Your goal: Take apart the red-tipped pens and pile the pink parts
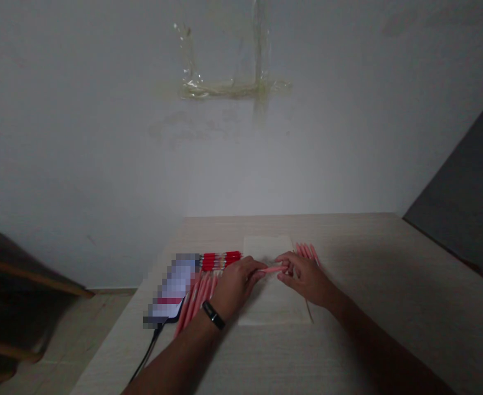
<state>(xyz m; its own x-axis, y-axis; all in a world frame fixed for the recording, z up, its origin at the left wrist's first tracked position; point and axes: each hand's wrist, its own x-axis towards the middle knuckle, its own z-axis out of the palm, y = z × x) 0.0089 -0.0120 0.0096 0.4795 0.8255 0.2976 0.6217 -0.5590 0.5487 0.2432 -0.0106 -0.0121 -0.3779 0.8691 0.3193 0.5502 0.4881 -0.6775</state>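
Both hands hold a slim pink pen [273,269] lying crosswise just above a pale sheet [272,312]. My left hand [241,277], with a black band on its wrist, pinches the pen's left end. At the other end, the bent fingers of my right hand [301,272] close round it. Several pink pens [198,296] lie side by side left of my left hand, partly covered by it. Behind them is a row of several red pens [220,260]. More pink pens [306,250] rest beyond my right hand.
A pixelated phone-like device [173,288] with a black cable [147,356] lies at the table's left side. A thin stick [309,311] runs along the sheet's right edge. The wooden table [307,362] meets a wall with tape [225,90]. Dark furniture [15,296] stands at left.
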